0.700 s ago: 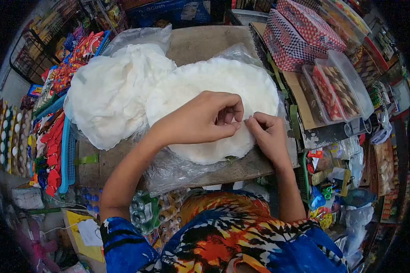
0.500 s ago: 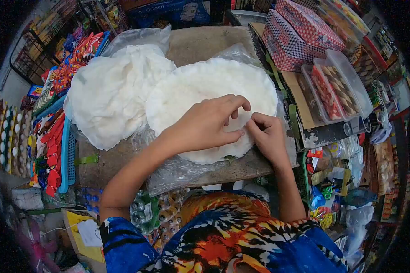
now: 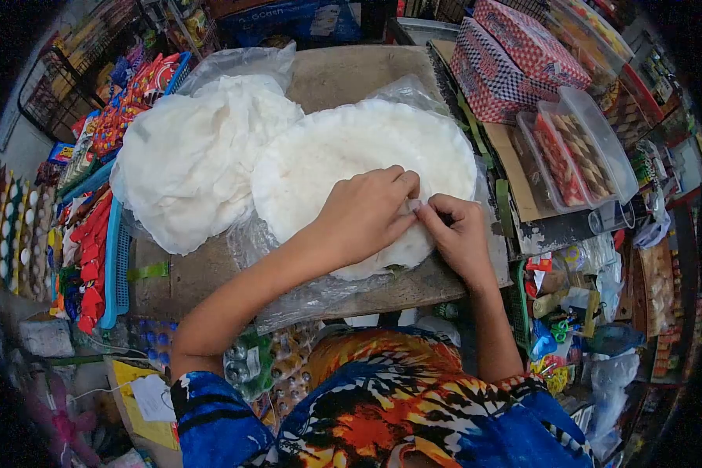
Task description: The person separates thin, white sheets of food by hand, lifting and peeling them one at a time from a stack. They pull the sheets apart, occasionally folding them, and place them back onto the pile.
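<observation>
A stack of thin round white wrappers (image 3: 312, 156) lies on plastic on the wooden table. My left hand (image 3: 369, 214) reaches over its lower right part, fingers curled into a pinch. Fingertip to fingertip with it, my right hand (image 3: 456, 234) pinches too, thumb against bent forefinger. A small pale bit, seemingly of a wrapper, shows between the fingertips; the fingers hide most of it. To the left, a loose, crumpled pile of similar white wrappers (image 3: 199, 164) overlaps the edge of the stack.
Clear plastic (image 3: 288, 300) spreads beneath the stack on the wooden table (image 3: 351, 74). At the left stands a blue basket (image 3: 117, 269) of packaged goods. Checkered boxes (image 3: 515, 62) and a clear container of stick-shaped snacks (image 3: 581, 152) sit on the right. Egg trays (image 3: 23, 234) stand far left.
My left hand has closed from open, spread fingers into a pinch, its fingertips now against those of my right hand. The right hand has hardly moved.
</observation>
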